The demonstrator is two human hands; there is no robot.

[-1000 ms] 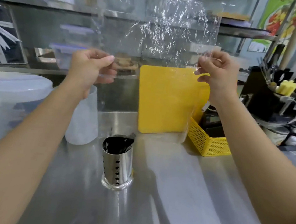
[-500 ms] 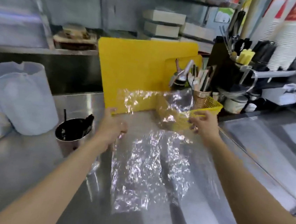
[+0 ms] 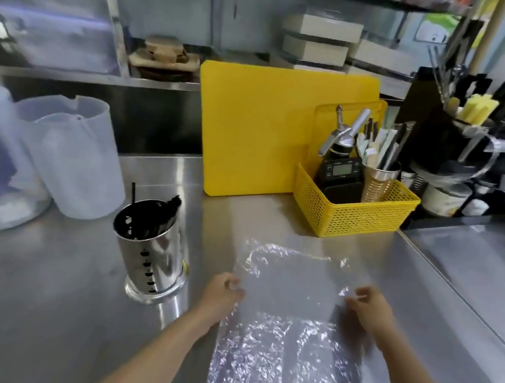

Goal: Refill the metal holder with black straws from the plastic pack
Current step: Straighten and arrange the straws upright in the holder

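Observation:
The metal holder [image 3: 151, 258] stands upright on the steel counter, left of centre, with black straws [image 3: 148, 222] filling its top and one thin straw sticking up at its left rim. A clear, crinkled plastic pack [image 3: 286, 319] lies flat on the counter in front of me; it looks empty. My left hand [image 3: 223, 291] pinches its left edge, just right of the holder. My right hand [image 3: 368, 308] pinches its right edge.
A yellow cutting board [image 3: 260, 130] leans on the back wall. A yellow basket [image 3: 351, 215] with a scale, a dispenser and a cup of utensils sits to its right. Translucent plastic jugs [image 3: 71, 156] stand at the left. A counter seam [image 3: 453, 281] runs down the right.
The plastic pack was held up high in front of me a second ago. Both hands brought it down and now it lies flat on the counter, nearer to me.

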